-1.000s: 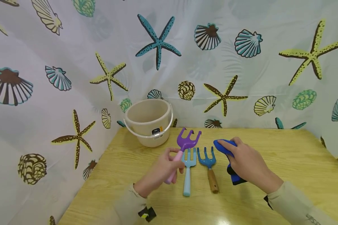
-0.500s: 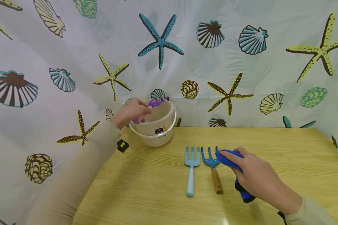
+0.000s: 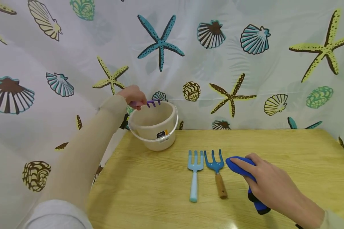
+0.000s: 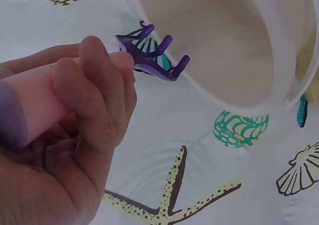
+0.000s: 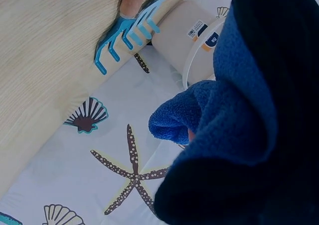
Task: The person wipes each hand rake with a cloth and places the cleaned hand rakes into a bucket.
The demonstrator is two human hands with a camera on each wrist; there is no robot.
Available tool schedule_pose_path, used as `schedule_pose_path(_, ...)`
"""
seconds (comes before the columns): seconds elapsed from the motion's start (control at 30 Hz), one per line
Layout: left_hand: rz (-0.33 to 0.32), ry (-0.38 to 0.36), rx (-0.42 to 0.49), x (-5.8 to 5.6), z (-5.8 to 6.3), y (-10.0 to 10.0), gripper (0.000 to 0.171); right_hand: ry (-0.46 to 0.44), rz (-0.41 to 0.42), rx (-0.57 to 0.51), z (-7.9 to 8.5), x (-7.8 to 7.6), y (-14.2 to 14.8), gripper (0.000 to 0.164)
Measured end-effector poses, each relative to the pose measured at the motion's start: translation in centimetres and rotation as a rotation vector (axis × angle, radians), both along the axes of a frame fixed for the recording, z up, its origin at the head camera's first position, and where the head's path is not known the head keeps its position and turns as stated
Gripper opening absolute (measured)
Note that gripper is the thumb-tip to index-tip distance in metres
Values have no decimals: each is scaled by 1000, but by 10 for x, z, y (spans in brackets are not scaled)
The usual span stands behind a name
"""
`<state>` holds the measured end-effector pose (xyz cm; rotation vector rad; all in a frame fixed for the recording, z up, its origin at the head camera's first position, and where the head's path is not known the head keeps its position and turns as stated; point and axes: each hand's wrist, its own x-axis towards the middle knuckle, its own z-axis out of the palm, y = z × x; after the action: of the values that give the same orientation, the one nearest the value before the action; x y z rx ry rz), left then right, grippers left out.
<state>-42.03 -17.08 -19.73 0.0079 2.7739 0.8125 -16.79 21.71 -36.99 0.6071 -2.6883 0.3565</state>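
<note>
At the bucket's far left rim, my left hand (image 3: 135, 95) grips the pink handle of a small garden hand fork (image 3: 153, 103). Its purple tines point right, over the mouth of the cream bucket (image 3: 144, 132). In the left wrist view, fingers curl round the handle (image 4: 37, 98) and the tines overlap the bucket's rim. My right hand (image 3: 278, 187) holds a folded blue towelling cloth (image 3: 240, 167) with black parts, above the table's right side. That cloth (image 5: 229, 120) fills much of the right wrist view, hiding most of the hand.
Two more hand forks lie side by side on the wooden table (image 3: 149, 184): a light blue one (image 3: 194, 178) and a darker blue one with a wooden handle (image 3: 215, 165). A curtain (image 3: 189, 73) printed with shells and starfish hangs behind and to the left.
My left hand has carried the purple fork from beside the other forks up and left to the bucket. The right hand has drifted slightly right and down, still holding the cloth.
</note>
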Motion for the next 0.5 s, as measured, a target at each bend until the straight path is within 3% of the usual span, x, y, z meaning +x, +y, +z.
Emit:
schedule_pose_path(0.1, -9, -22, -20, -10, -10, 7, 24, -8, -5, 0, 0, 1, 2, 51)
schedule_pose_path(0.2, -27, -48, -97, -21, -25, 13, 29, -11, 4, 4, -1, 1, 4, 52)
schedule_pose_path(0.33, -36, -69, -245, -43, -58, 20, 27, -3, 21, 4, -4, 1, 6, 53)
schedule_pose_path(0.37, -67, -77, -318, -49, -66, 22, 26, 0, 24, 3, -4, 2, 7, 52)
schedule_pose_path(0.43, -85, -117, -356, -61, -85, 25, 25, 1, 22, 3, -6, 3, 10, 52)
schedule_pose_path(0.5, -163, -162, -407, -80, -106, 22, 24, 4, 18, 5, -7, 3, 13, 52)
